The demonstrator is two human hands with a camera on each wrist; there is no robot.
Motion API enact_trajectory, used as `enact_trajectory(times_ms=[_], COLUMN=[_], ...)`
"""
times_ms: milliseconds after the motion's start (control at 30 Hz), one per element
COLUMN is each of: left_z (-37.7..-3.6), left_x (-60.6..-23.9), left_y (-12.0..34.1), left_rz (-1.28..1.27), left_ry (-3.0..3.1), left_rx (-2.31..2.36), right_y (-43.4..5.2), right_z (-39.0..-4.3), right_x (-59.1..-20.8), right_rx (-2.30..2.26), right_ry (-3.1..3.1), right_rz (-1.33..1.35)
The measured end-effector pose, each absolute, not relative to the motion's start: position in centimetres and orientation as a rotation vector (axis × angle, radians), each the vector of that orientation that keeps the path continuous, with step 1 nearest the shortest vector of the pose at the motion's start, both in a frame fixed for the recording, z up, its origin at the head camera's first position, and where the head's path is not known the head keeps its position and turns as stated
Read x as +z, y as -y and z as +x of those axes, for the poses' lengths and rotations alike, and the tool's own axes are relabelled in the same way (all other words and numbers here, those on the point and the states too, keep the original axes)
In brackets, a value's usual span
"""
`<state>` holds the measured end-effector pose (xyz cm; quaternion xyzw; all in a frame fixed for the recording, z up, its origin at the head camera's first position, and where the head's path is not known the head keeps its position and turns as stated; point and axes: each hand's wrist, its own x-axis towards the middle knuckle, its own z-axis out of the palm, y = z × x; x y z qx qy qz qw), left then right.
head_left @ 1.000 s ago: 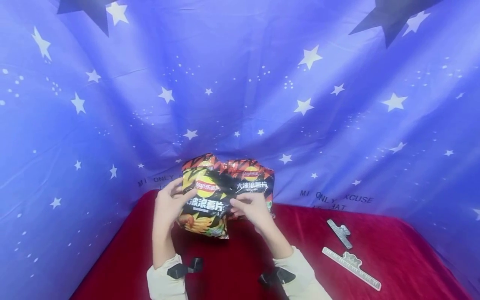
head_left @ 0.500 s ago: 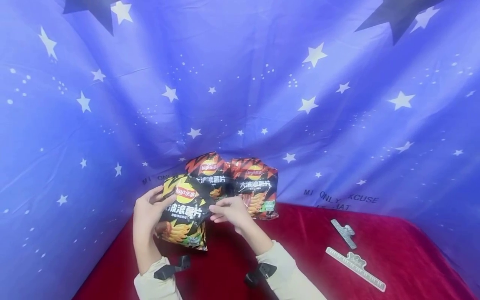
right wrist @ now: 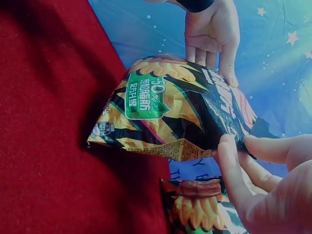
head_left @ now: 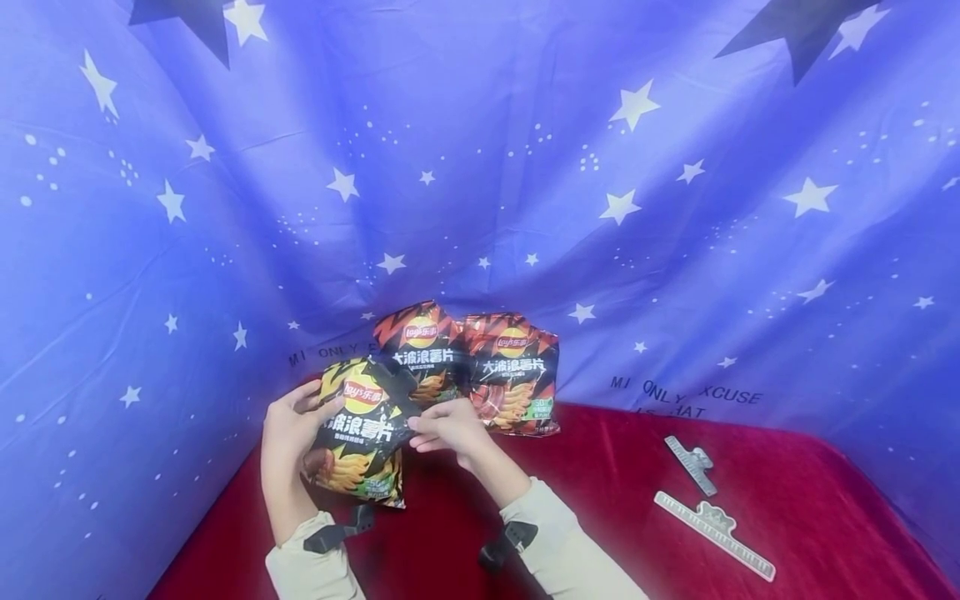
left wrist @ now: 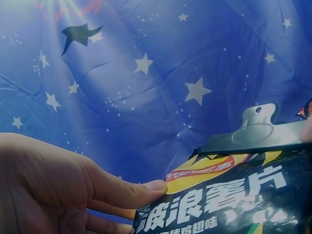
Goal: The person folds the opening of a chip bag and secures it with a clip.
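Observation:
A yellow-and-black bag of potato chips [head_left: 367,450] is held up in front, tilted. My left hand [head_left: 288,437] grips its left edge, thumb on the printed front and fingers behind. A black bag clip [left wrist: 258,134] sits across the bag's upper edge in the left wrist view. At the bag's right edge my right hand [head_left: 453,429] pinches the upper corner, its fingertips right at the clip's end; in the right wrist view the thumb and fingers [right wrist: 228,156] close on that corner. Two red-and-black chip bags, one left [head_left: 423,342] and one right [head_left: 513,367], stand behind.
On the red cloth-covered table [head_left: 600,508], a small grey ruler-edged clip [head_left: 690,465] and a longer pale one [head_left: 716,533] lie at the right. Blue star-printed fabric [head_left: 480,167] hangs around the back and sides.
Both hands have moved left and toward the person with the yellow-and-black chip bag, uncovering the red-and-black bags behind. Over the last half second the movement is small.

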<state>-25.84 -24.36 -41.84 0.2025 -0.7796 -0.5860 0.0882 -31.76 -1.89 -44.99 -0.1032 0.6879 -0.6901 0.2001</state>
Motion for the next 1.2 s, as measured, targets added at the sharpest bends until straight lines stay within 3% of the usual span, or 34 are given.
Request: enact_trajectory(times_ms=[1200], left_z=[-27.3], left_x=[-44.3], left_y=[24.6], left_rz=[0.671], left_ry=[2.399], left_rx=[-1.776], right_y=[3.5], right_z=[-31.0], right_x=[-47.4], right_rx=[-1.814], right_ry=[-1.845], right_rz=[-0.307])
